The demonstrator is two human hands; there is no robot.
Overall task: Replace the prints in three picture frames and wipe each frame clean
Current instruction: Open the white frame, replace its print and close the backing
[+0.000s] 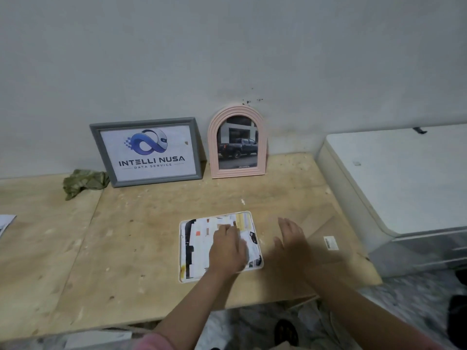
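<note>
- Leaning against the grey wall [252, 46] at the back of the plywood table [101, 248] are two frames: a grey frame [146, 150] with an "INTELLI NUSA" logo print, and just to its right a pink arched frame [237, 142] with a dark pickup truck photo in it.
- Crumpled green cloth [84, 182] sits on the table right beside the grey frame's left corner.
- White chest-like box [404, 178] stands off the table's right edge, and a bit of paper [6, 222] pokes in at the far left.
- The third one, a white frame [219, 246], lies flat near the table's front edge with a patchy print [199, 238] in it; what the print shows is too blurry to tell.
- Left hand [227, 248] rests on top of that print, fingers bent down onto the paper. Looks like it's pinching the sheet, but motion blur makes that a maybe.
- Right hand [290, 238] is just right of the white frame over a brown backing board [328, 238] with a barcode sticker [330, 242], fingers straight and slightly spread, holding nothing.
</note>
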